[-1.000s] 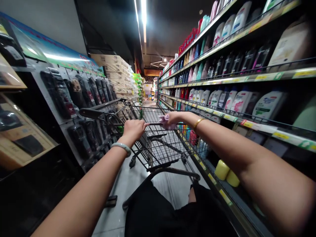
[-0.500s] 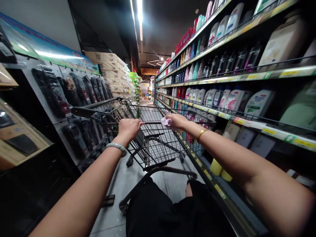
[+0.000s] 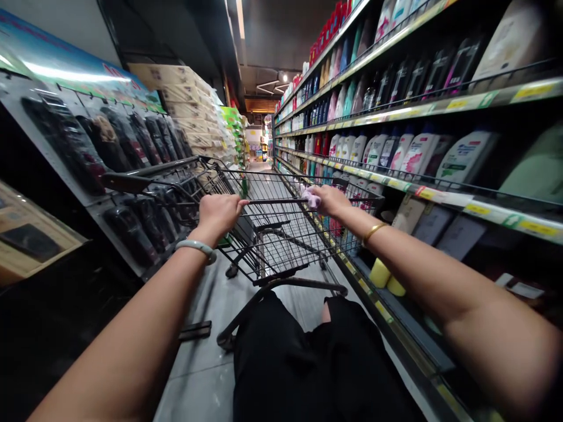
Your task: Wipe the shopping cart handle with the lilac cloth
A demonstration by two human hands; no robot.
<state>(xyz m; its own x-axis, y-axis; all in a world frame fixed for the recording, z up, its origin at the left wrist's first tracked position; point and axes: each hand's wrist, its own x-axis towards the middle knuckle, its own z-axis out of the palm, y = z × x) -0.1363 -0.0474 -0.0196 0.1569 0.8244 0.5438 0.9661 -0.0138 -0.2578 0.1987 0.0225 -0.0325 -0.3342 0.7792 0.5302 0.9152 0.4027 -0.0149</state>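
A black wire shopping cart (image 3: 281, 234) stands in front of me in the aisle. My left hand (image 3: 220, 212) is closed round the dark bar along the cart's near rim, its thumb pointing right. Farther right on the same bar is my right hand (image 3: 329, 200), closed on a crumpled lilac cloth (image 3: 311, 198) that wraps the bar. Between the two hands a length of bar shows bare. No goods can be made out in the basket. A black grip (image 3: 127, 180) juts out at the cart's left.
Shelves of shampoo bottles (image 3: 422, 153) line the right side, close to my right arm. On the left hang packaged black brushes or similar goods (image 3: 127, 140), with stacked cartons (image 3: 185, 111) behind. Grey floor (image 3: 197, 375) runs down the aisle. My black-clothed legs (image 3: 308, 363) are close behind the cart.
My right hand and the cloth have slid right along the bar, widening the gap between my hands. My left hand keeps its grip. The view has tilted down slightly.
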